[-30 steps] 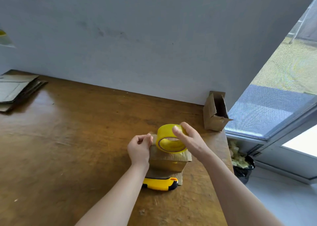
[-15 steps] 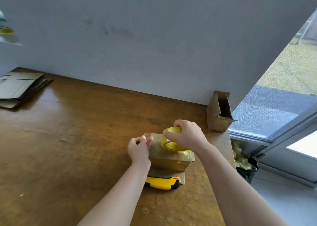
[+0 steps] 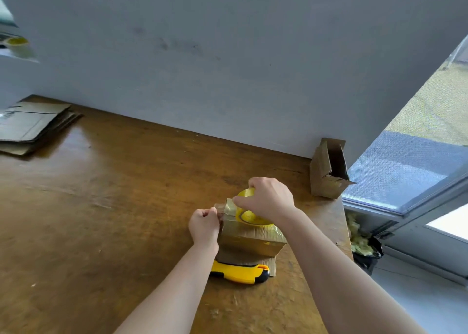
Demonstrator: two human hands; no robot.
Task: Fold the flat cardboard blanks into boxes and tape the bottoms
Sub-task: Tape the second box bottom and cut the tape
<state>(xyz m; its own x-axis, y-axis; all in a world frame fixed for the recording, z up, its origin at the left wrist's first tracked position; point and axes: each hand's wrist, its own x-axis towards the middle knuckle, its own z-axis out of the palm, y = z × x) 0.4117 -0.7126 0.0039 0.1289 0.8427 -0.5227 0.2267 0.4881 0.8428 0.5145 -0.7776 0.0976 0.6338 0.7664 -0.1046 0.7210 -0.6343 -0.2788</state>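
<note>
Box [image 3: 249,241]: small cardboard one, lower centre of the frame, standing on the table with its flaps closed on top and glossy tape over them.
Tape roll [image 3: 249,217]: yellow, lying on top of the box toward its upper edge.
Right hand [image 3: 268,199]: mine, fingers curled over the tape roll from above, gripping it.
Tape strip [image 3: 229,207]: a short length runs left from the roll across the box's top left corner.
Left hand [image 3: 205,223]: mine, fingers curled, pinching the end of the tape strip at the box's left edge.
Utility knife [image 3: 240,273]: yellow and black, lying on the table just below the box.
Table [image 3: 114,207]: brown wood, worn and shiny, filling the lower left; it ends at the right of the frame.
Flat blanks [image 3: 30,128]: a stack at the left edge of the frame.
Second box [image 3: 326,174]: folded, tilted with its opening to the right, at the table's upper right corner.
Wall [image 3: 228,67]: plain grey, behind the table.
Window [image 3: 405,169]: right of the frame, mesh screen, bright outside.
Black bag [image 3: 366,252]: below the window on the pale floor [image 3: 417,306], yellowish stuffing inside.
</note>
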